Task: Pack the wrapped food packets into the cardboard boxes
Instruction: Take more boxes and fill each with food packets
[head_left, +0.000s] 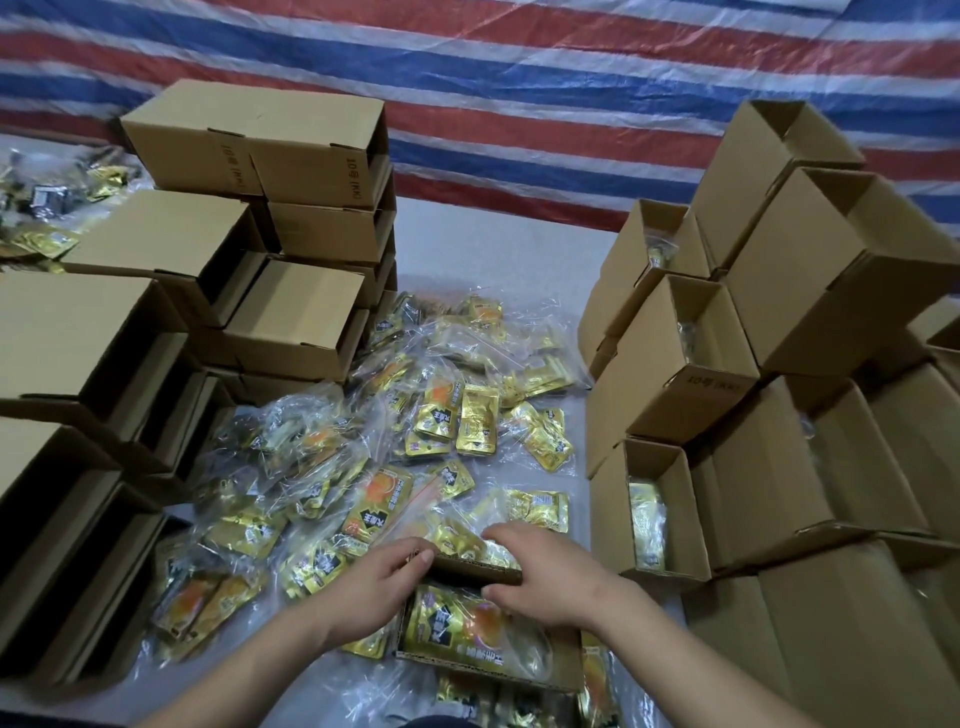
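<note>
Fingers (415, 553) of two hands hold one open box (483, 574) containing one packet (457, 623)

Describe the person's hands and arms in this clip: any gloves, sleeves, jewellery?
Both arms are bare to the frame edge: no sleeves, gloves, watch, rings or bands show on the left hand or the right hand. Nails look short and unpainted. A dark bit of clothing shows at the bottom edge.

packets (475, 426): I see gold foil, black label patch, orange blob print; most sit in clear bags
box in front of me (563, 660): plain brown cardboard, gold-black-orange packet inside
left stacks (171, 236): I read same brown, small black print on flaps
right stacks (831, 291): brown, gold showing inside
backdrop tarp (519, 78): red, blue, white stripes
table surface (493, 249): pale grey
</note>
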